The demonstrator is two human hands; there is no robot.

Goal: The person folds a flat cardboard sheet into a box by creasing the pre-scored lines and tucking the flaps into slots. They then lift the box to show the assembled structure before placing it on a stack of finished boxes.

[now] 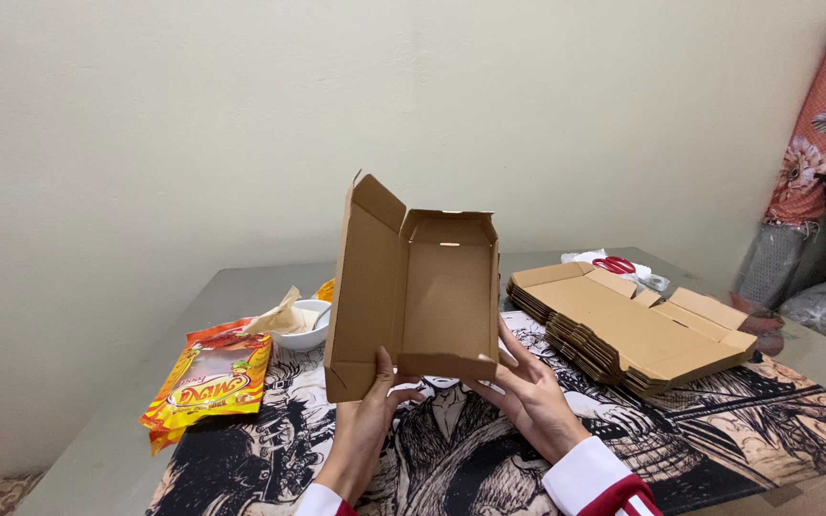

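Standing upright above the printed mat (719, 420), a partly folded brown cardboard box (432, 291) is held between both hands, its open inside facing the camera and its long lid flap swung out to the box's left; the left hand (367, 420) rises from below the box with the forearm angled upward, thumb pressed on the front of the lid flap's lower corner and the other fingers hidden behind it, so the hand is clamped on the flap; the right hand (528, 387) comes up from below and right of the box, palm turned toward it, fingers spread and straight against the box's lower right edge, supporting rather than closing round it; a white cuff with red trim (597, 478) shows at that wrist; right of the box lies a stack of flat cardboard blanks (628, 330), and beyond that stack red-handled scissors (614, 265); left of the box sits a white bowl (303, 330) with crumpled paper in it, and further left a yellow and red snack pouch (207, 382) lies flat on the grey table (107, 449).
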